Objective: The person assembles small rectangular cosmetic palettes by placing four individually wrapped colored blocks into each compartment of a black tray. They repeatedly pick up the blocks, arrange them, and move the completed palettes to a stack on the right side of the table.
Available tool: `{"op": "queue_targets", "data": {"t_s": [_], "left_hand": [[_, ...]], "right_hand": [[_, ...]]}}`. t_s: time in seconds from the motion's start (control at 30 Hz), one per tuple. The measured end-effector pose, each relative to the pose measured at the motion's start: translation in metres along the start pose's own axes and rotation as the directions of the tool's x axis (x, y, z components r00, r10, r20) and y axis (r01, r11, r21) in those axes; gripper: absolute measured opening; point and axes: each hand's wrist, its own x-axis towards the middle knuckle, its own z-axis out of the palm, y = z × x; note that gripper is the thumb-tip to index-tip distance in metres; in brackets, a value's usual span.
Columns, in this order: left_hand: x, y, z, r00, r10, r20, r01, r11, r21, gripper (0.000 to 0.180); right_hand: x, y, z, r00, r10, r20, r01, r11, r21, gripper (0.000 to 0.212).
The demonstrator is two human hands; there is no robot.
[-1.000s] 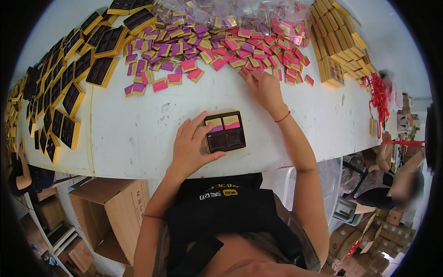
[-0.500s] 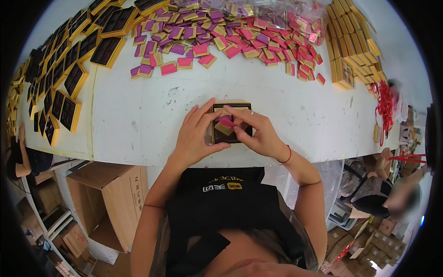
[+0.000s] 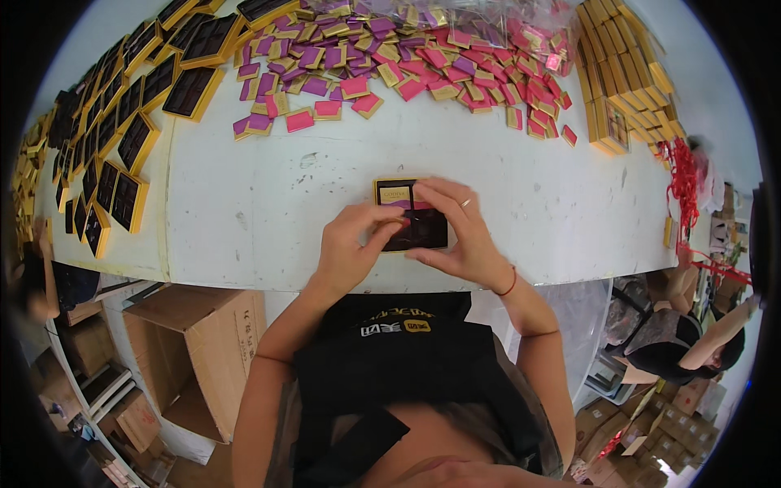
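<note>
A small box with a gold rim and a dark, divided tray lies on the table before me. In its far left compartment is a purple-and-gold wrapped piece, and a pink one shows in part at the far right, beneath my fingers. My left hand reaches over the box's left side, thumb and forefinger pinched on what looks like a small pink wrapped piece, mostly hidden. Curved over the right side is my right hand. Its fingertips touch the far right compartment, while the thumb stands apart at the near edge.
Pink, purple and gold wrapped pieces lie heaped at the back. Open dark-trayed boxes cover the left, gold boxes are stacked back right beside red ribbons. A cardboard carton stands below the table; another person is at right.
The pink piece that was in my right fingers is now down at the box's far right. My left fingers have closed in a pinch over the tray, and my right hand has spread over the box's right side.
</note>
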Motion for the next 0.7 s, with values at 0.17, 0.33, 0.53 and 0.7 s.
{"op": "queue_targets", "data": {"t_s": [0.17,0.33,0.53,0.7], "left_hand": [[0.009,-0.003,-0.003,0.908,0.364,0.206,-0.418,0.799,0.432,0.031],[0.007,0.000,-0.003,0.859,0.468,0.206,-0.503,0.703,0.503,0.034],[-0.013,-0.006,0.000,0.884,0.364,0.295,-0.468,0.704,0.534,0.041],[-0.021,-0.005,0.003,0.872,0.405,0.275,-0.489,0.688,0.536,0.055]], "right_hand": [[-0.023,0.026,-0.004,0.988,0.065,0.140,-0.065,0.998,-0.009,0.109],[-0.021,0.026,-0.014,0.978,0.060,0.199,-0.068,0.997,0.033,0.100],[0.039,0.093,-0.043,0.987,-0.022,-0.160,-0.003,0.988,-0.157,0.053],[0.124,0.179,-0.051,0.944,-0.115,-0.309,-0.051,0.876,-0.480,0.031]]}}
